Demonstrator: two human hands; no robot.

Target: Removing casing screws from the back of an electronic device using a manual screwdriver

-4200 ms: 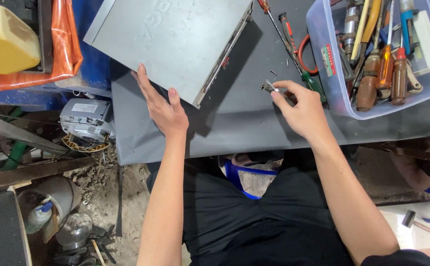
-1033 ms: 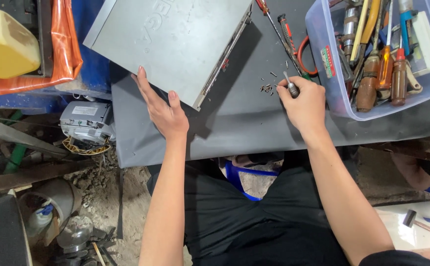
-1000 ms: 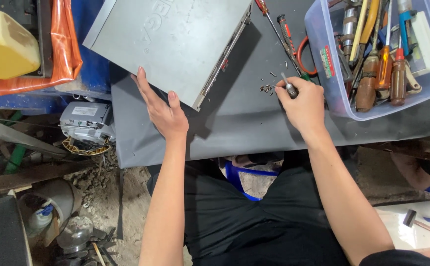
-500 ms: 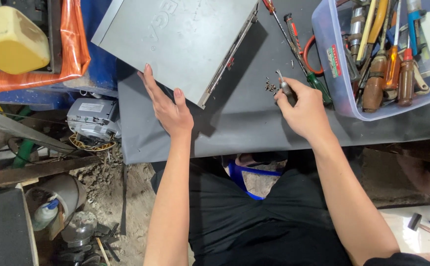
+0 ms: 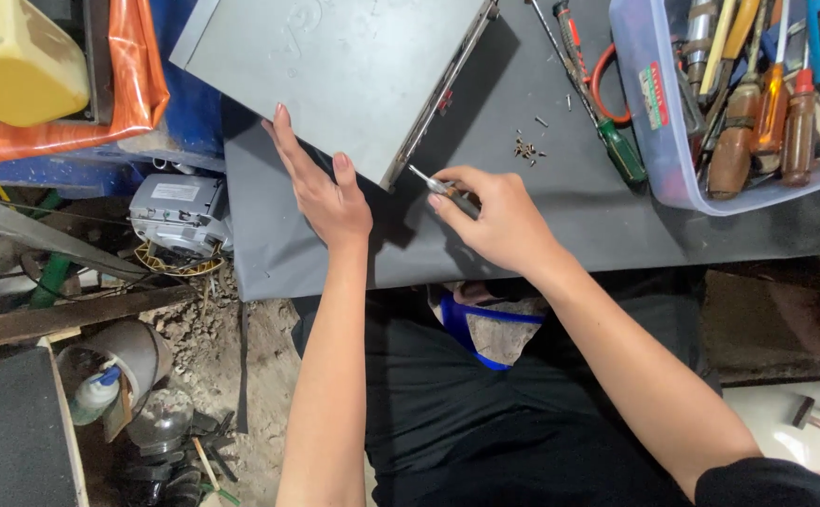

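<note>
we look straight down on a grey work surface (image 5: 523, 235) and see our two bare hands at the near corner of a flat grey metal case (image 5: 335, 66) that lies tilted across the upper middle of the view. our left hand (image 5: 321, 188) lies flat with its fingers stretched out and together, pressing on the near edge of the case close to its corner. our right hand (image 5: 495, 216) is closed around a small screwdriver (image 5: 438, 186), pinching its handle between thumb and fingertips; the thin shaft points up and left, and its tip sits right at the side edge of the case, near the corner. whether the tip is seated in a screw we cannot tell.

a little heap of small screws (image 5: 526, 148) lies on the grey surface just above our right hand, apart from it. further right a long screwdriver with a green handle (image 5: 617, 155) lies aslant, its handle touching a clear plastic bin (image 5: 649, 150) packed with screwdrivers and other hand tools. at the upper left a yellow plastic container (image 5: 15, 61) sits on an orange sheet (image 5: 138, 94). below the surface's left edge a grey motor-like unit (image 5: 180, 221) rests on the dirt floor, and a hammer (image 5: 809, 413) lies at the lower right.
</note>
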